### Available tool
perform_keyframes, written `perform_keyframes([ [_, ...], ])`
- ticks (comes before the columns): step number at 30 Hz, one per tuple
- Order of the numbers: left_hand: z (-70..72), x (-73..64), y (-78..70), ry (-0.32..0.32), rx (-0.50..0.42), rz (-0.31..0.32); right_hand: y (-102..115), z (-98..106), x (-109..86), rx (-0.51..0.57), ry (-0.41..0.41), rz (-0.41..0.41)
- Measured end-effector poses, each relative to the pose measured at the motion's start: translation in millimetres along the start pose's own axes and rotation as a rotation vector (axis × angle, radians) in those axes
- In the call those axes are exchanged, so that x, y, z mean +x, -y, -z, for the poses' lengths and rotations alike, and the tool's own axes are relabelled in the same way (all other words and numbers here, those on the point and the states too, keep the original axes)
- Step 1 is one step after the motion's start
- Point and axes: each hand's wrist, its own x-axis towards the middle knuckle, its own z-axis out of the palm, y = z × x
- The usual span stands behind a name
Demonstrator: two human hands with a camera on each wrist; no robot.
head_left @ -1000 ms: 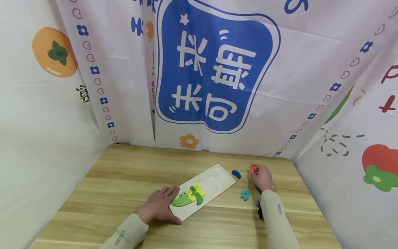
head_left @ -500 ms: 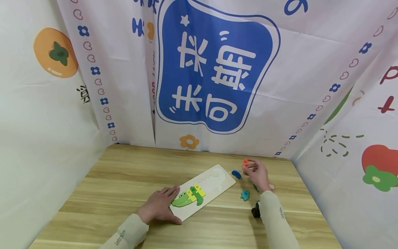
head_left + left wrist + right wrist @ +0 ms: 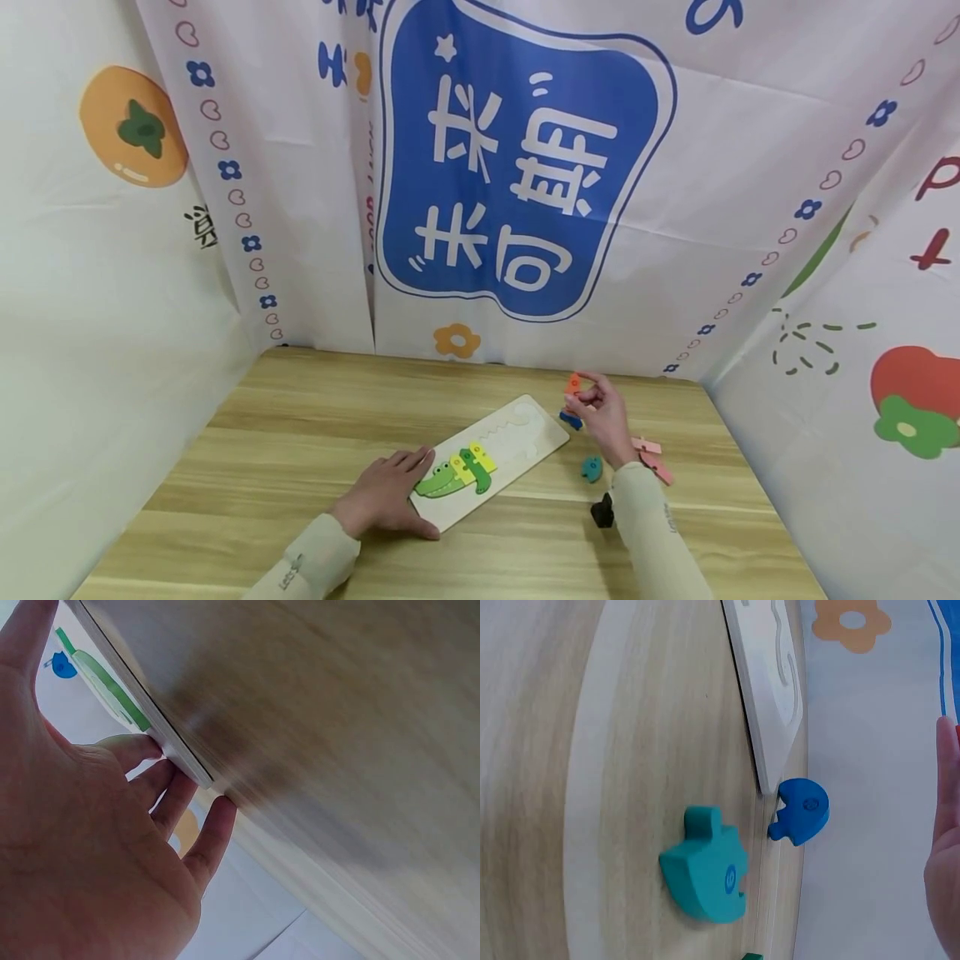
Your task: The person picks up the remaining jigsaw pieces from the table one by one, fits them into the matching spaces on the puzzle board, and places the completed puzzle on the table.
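Note:
A pale wooden puzzle board (image 3: 513, 437) lies slanted on the table, its crocodile head and several green and yellow body pieces (image 3: 471, 462) set in at the near-left end. My left hand (image 3: 386, 493) holds that end, thumb at one corner and fingers at the other; in the left wrist view the fingers (image 3: 180, 799) bend against the board's edge. My right hand (image 3: 609, 425) pinches an orange puzzle piece (image 3: 573, 384) upright above a blue piece (image 3: 572, 420), just beyond the board's far-right end. In the right wrist view the orange piece is almost wholly cut off.
A teal piece (image 3: 592, 469) lies right of the board. Pink pieces (image 3: 654, 462) lie beside the right wrist, and a black object (image 3: 602, 512) sits by the right sleeve. The printed cloth (image 3: 300, 250) rises behind the table's back edge (image 3: 480, 363).
My right hand has carried the orange piece leftward and slightly farther back, toward the board's far end. The pink pieces have come into view behind it. My left hand and the board stay put.

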Motion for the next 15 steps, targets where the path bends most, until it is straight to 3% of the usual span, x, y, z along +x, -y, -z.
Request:
perform_keyframes([
  [5, 0.8, 0.5, 0.0, -0.001, -0.003, -0.002, 0.3, -7.8, -3.5, -0.008, 0.059, -0.015],
  [10, 0.0, 1.1, 0.8, -0.003, 0.005, 0.002, -3.3, -22.5, -9.9, -0.011, 0.202, -0.078],
  [15, -0.3, 1.5, 1.0, -0.001, 0.009, 0.003, -8.4, -43.1, -19.8, -0.09, 0.373, -0.131],
])
